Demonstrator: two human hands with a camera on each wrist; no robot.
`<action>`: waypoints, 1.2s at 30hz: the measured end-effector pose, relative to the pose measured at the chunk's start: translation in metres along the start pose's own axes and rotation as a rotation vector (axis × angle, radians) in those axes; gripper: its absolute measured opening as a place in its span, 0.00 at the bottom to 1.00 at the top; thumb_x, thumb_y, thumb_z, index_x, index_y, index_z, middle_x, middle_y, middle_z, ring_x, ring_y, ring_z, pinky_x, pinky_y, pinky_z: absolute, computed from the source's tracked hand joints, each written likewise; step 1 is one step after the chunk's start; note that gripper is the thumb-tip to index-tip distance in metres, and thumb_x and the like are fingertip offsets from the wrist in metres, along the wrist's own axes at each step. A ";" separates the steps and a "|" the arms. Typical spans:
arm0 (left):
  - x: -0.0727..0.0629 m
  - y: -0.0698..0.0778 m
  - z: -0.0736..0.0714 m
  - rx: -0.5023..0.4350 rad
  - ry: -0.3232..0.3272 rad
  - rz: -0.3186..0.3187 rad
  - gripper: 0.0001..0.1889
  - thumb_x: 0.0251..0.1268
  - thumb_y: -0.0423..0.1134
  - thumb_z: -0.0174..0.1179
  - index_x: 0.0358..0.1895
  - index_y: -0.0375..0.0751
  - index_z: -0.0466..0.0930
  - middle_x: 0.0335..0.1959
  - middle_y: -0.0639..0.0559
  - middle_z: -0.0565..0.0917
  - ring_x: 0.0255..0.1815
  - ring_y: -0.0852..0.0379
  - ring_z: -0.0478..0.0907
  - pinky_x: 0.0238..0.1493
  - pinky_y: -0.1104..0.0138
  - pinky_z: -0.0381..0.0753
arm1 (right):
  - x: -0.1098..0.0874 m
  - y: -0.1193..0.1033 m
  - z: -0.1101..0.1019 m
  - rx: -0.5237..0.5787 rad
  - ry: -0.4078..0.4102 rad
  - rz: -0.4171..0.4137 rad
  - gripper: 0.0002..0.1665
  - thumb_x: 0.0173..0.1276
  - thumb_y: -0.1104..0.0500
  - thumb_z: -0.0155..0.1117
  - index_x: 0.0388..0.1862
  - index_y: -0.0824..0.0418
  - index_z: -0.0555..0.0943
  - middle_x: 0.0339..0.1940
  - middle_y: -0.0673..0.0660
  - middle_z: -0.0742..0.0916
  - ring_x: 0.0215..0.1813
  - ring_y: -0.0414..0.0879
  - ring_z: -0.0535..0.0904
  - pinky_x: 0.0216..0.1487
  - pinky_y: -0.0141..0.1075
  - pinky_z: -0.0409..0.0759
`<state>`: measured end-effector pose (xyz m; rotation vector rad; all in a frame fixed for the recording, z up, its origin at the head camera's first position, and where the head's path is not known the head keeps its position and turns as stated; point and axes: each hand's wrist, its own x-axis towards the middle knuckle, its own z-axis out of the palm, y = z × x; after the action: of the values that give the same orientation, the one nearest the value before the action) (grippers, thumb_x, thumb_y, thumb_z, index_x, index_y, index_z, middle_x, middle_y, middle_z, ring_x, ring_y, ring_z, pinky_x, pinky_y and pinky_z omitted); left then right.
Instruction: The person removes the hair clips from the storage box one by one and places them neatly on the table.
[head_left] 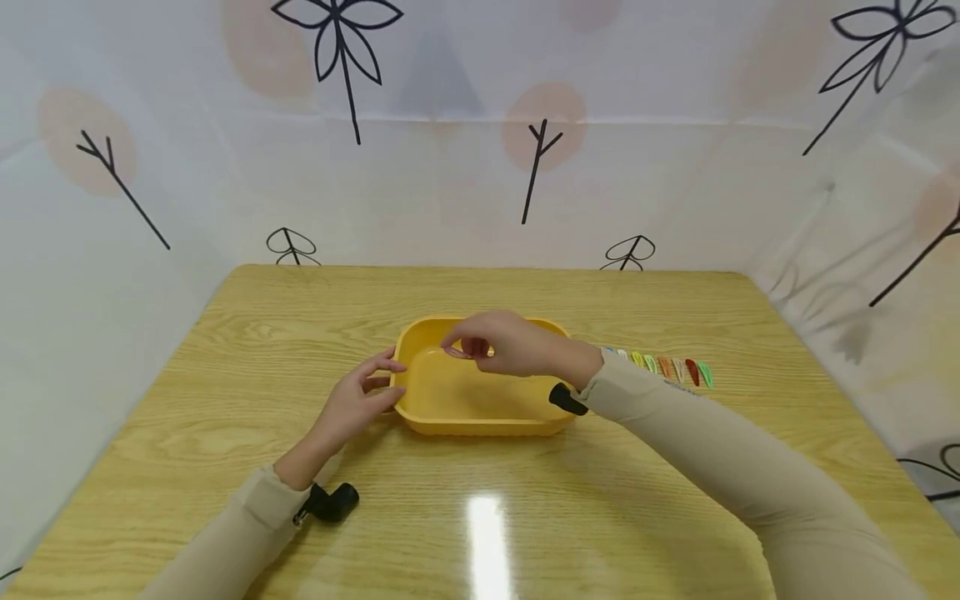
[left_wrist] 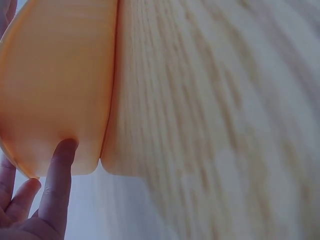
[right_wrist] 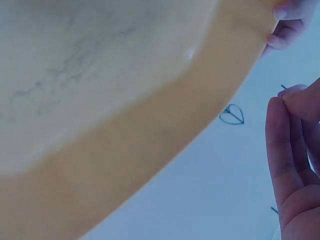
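A yellow rectangular plastic basin point(head_left: 480, 427) sits on the table, its inside partly hidden behind the right arm. My left hand point(head_left: 358, 398) holds its left side, with fingers over the rim and the thumb point(left_wrist: 59, 185) against the outer wall. Above the basin's left half, my right hand point(head_left: 510, 343) pinches a small pink hair clip point(head_left: 454, 352) between thumb and fingertips. The right wrist view shows only the tip of that clip point(right_wrist: 292, 90); the fingers cover the rest.
To the right of the basin, several colourful snap hair clips lie in a row, among them a dark red clip point(head_left: 692, 372) and a green clip point(head_left: 705, 374) at the end. The right forearm overlaps part of the row. A patterned cloth point(head_left: 450, 192) hangs behind the wooden table point(head_left: 247, 367).
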<state>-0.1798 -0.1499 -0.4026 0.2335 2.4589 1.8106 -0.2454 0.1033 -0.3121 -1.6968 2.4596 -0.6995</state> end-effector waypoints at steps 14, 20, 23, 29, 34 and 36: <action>-0.003 0.004 -0.001 0.001 -0.007 -0.003 0.16 0.62 0.35 0.61 0.51 0.33 0.74 0.71 0.52 0.59 0.59 0.42 0.69 0.42 0.65 0.81 | -0.052 -0.006 -0.006 -0.017 0.199 0.127 0.22 0.56 0.76 0.61 0.50 0.65 0.79 0.32 0.53 0.81 0.33 0.41 0.77 0.36 0.32 0.79; -0.003 0.005 0.000 -0.002 -0.014 0.003 0.16 0.62 0.36 0.61 0.51 0.33 0.74 0.71 0.52 0.58 0.59 0.42 0.69 0.42 0.64 0.81 | -0.075 -0.004 -0.006 -0.005 0.243 0.186 0.23 0.55 0.76 0.62 0.51 0.64 0.79 0.34 0.53 0.82 0.36 0.41 0.77 0.38 0.32 0.79; -0.004 0.005 0.000 -0.008 -0.016 0.003 0.16 0.62 0.36 0.61 0.50 0.33 0.74 0.71 0.52 0.58 0.59 0.42 0.69 0.42 0.64 0.81 | -0.086 -0.002 -0.004 -0.004 0.266 0.217 0.24 0.55 0.76 0.63 0.51 0.64 0.79 0.34 0.53 0.82 0.36 0.42 0.77 0.38 0.33 0.79; -0.004 0.005 0.000 -0.006 -0.015 0.000 0.16 0.62 0.35 0.61 0.51 0.32 0.74 0.71 0.52 0.58 0.59 0.41 0.69 0.42 0.65 0.81 | -0.106 0.002 -0.001 0.005 0.330 0.244 0.24 0.53 0.77 0.64 0.50 0.66 0.79 0.32 0.53 0.82 0.34 0.42 0.77 0.37 0.33 0.80; -0.004 0.005 -0.001 0.005 -0.013 -0.006 0.16 0.62 0.35 0.60 0.51 0.33 0.74 0.71 0.52 0.58 0.59 0.42 0.68 0.42 0.65 0.81 | -0.120 0.008 0.000 -0.010 0.378 0.256 0.24 0.52 0.78 0.64 0.49 0.65 0.79 0.30 0.55 0.82 0.31 0.40 0.77 0.33 0.34 0.80; -0.005 0.006 -0.001 0.004 -0.014 -0.007 0.16 0.62 0.35 0.60 0.51 0.33 0.74 0.71 0.52 0.58 0.59 0.42 0.68 0.42 0.65 0.81 | -0.126 0.011 0.000 -0.011 0.396 0.258 0.24 0.51 0.78 0.65 0.48 0.65 0.80 0.29 0.55 0.82 0.30 0.40 0.77 0.32 0.34 0.80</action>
<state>-0.1749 -0.1496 -0.3971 0.2369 2.4508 1.7949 -0.2059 0.2198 -0.3405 -1.3078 2.8720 -1.0748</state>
